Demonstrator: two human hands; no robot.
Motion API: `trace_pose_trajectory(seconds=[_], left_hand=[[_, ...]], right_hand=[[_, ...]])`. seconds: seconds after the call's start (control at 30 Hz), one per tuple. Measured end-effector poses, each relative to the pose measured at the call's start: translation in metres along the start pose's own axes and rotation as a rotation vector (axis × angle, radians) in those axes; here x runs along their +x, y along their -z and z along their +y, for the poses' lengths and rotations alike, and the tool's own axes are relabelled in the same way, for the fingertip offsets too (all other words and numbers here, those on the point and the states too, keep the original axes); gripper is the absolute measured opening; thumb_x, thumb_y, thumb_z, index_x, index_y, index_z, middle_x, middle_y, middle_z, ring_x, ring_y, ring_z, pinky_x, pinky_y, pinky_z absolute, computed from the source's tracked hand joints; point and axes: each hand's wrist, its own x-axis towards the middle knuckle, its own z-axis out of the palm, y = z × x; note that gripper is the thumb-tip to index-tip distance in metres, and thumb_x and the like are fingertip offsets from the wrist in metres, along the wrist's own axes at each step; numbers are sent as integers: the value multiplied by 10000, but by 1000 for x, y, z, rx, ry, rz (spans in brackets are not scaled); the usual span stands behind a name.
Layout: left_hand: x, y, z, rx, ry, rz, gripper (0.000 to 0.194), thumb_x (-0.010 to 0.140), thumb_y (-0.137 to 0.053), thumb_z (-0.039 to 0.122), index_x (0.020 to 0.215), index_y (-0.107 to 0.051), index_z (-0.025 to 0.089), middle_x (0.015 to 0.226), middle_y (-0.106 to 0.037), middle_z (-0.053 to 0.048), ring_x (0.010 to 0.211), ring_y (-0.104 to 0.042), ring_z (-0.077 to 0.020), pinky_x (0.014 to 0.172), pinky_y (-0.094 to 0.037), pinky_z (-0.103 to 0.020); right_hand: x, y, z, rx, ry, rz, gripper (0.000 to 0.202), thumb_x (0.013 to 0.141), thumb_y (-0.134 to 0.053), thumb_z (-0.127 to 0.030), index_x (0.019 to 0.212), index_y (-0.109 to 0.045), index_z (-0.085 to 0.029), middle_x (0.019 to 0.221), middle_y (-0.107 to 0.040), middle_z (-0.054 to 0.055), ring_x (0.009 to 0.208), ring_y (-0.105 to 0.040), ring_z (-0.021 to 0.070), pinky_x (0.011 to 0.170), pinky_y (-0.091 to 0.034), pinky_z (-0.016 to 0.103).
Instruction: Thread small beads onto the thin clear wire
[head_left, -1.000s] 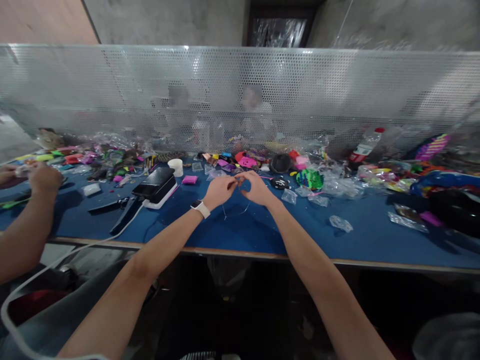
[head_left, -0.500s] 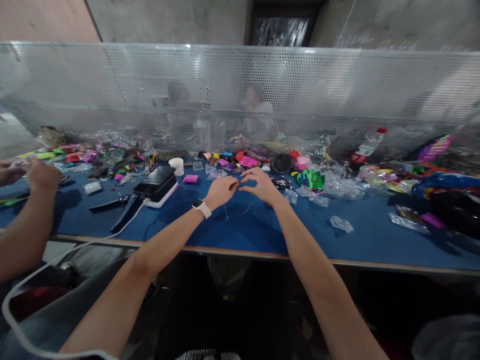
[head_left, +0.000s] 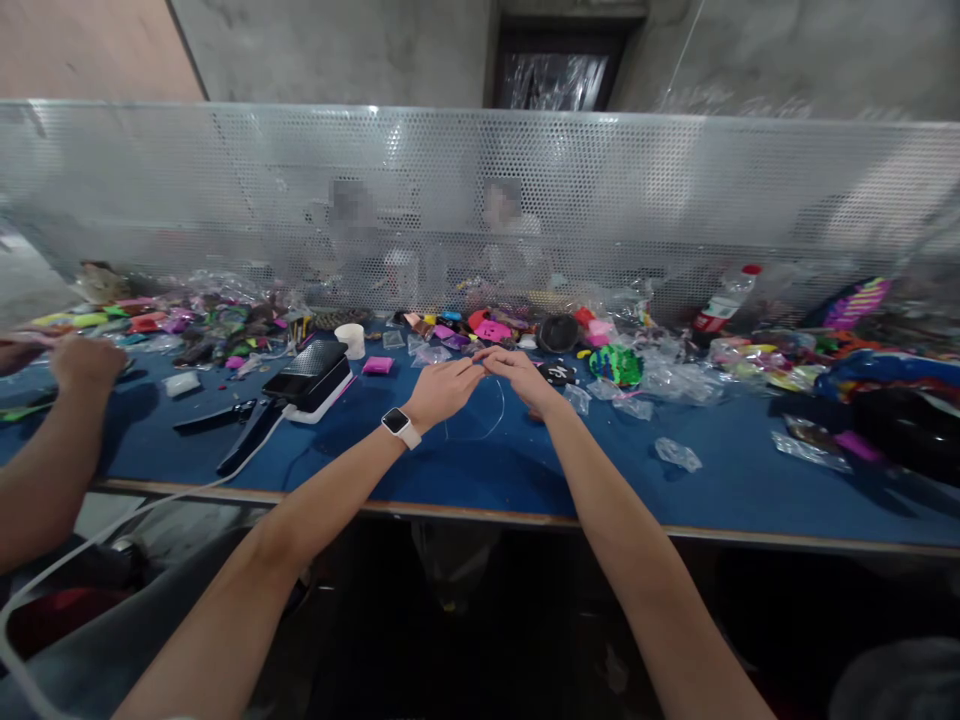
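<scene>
My left hand [head_left: 444, 390], with a watch [head_left: 396, 421] on its wrist, meets my right hand [head_left: 517, 373] at the fingertips above the blue table. Both hands have their fingers closed around a thin, pale thread [head_left: 501, 412]. It hangs below them in a loose loop. Whatever sits right between the fingertips is too small to make out. Just beyond my right hand lies a black piece with white markings [head_left: 556, 373]. Behind my left hand are a pink packet [head_left: 377, 366] and a clear plastic bag [head_left: 431, 355].
On the left, a phone [head_left: 306, 368] rests on a dark and white device with a white cable. Another person's hand [head_left: 88, 362] works at far left. Colourful scraps [head_left: 225, 325] and a bottle [head_left: 724, 305] line the perforated metal screen [head_left: 622, 200]. A plastic wrapper [head_left: 677, 454] lies right.
My fingertips have come together, and my right hand's fingers, spread before, are now closed over the left ones. The thread loop has shifted shape. The view has tilted slightly.
</scene>
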Motion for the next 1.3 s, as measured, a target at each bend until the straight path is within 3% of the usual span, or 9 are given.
trace_pose_trajectory(seconds=[0.13, 0.27, 0.4, 0.57, 0.67, 0.8, 1.0, 1.2, 1.3], left_hand=[[-1, -2, 0, 7, 5, 15, 360, 1136, -411, 312, 1099, -746, 188, 924, -736, -87, 788, -691, -184, 712, -455, -316], [-3, -5, -1, -7, -4, -2, 335, 1127, -425, 281, 1070, -740, 184, 919, -723, -96, 816, -692, -195, 717, -452, -324], [-3, -8, -3, -94, 78, 24, 309, 1117, -460, 297, 1008, -726, 185, 913, -725, -87, 777, -671, -185, 677, -428, -321], [0, -11, -7, -302, 214, 123, 184, 1050, -556, 216, 924, -686, 183, 816, -689, -44, 711, -614, -170, 667, -416, -307], [2, -11, -9, -405, 283, 145, 149, 1014, -586, 181, 893, -671, 185, 751, -653, -13, 661, -574, -153, 649, -397, -294], [3, -11, -10, -506, 330, 155, 128, 992, -612, 174, 882, -678, 185, 723, -624, 10, 624, -530, -134, 631, -374, -282], [4, -8, -11, -558, 266, 160, 111, 998, -658, 222, 904, -704, 186, 761, -638, 1, 632, -509, -134, 650, -388, -285], [3, -5, -11, -536, 156, 141, 174, 1049, -612, 272, 921, -696, 191, 768, -623, -9, 682, -540, -153, 690, -422, -294], [1, -6, -11, -492, 179, 122, 191, 1063, -589, 284, 938, -698, 190, 803, -647, -24, 699, -562, -159, 701, -440, -297]], right_hand=[[1, -5, 7, 246, -250, 62, 333, 717, -878, -511, 820, -791, -207, 937, -787, 57, 951, -707, 229, 920, -539, 376], [0, -7, 5, 341, -406, 47, 327, 698, -889, -470, 795, -755, -188, 850, -778, 74, 838, -720, 219, 781, -559, 353], [-1, -11, -2, 148, -188, 108, 386, 804, -820, -574, 778, -718, -203, 765, -718, 32, 759, -678, 184, 763, -553, 331], [-4, -21, -7, -167, 191, 220, 480, 860, -807, -581, 1194, -689, -257, 1147, -745, 77, 1025, -710, 238, 898, -592, 391], [-6, -25, -7, -285, 285, 264, 376, 933, -735, -551, 1169, -685, -262, 1218, -728, 96, 1055, -711, 247, 933, -604, 425], [-7, -26, -7, -336, 272, 302, 289, 996, -652, -524, 1032, -716, -245, 1032, -763, 69, 951, -726, 240, 878, -614, 420], [-3, -19, -3, -218, 229, 305, 324, 906, -769, -548, 1005, -730, -242, 876, -758, 35, 828, -714, 216, 813, -587, 387], [2, -12, 3, -64, 160, 294, 400, 750, -899, -560, 844, -693, -230, 1077, -749, 67, 952, -710, 231, 875, -578, 401], [-1, -13, -3, -168, 158, 295, 335, 802, -865, -536, 834, -728, -232, 1196, -735, 94, 1110, -692, 275, 899, -580, 422]])
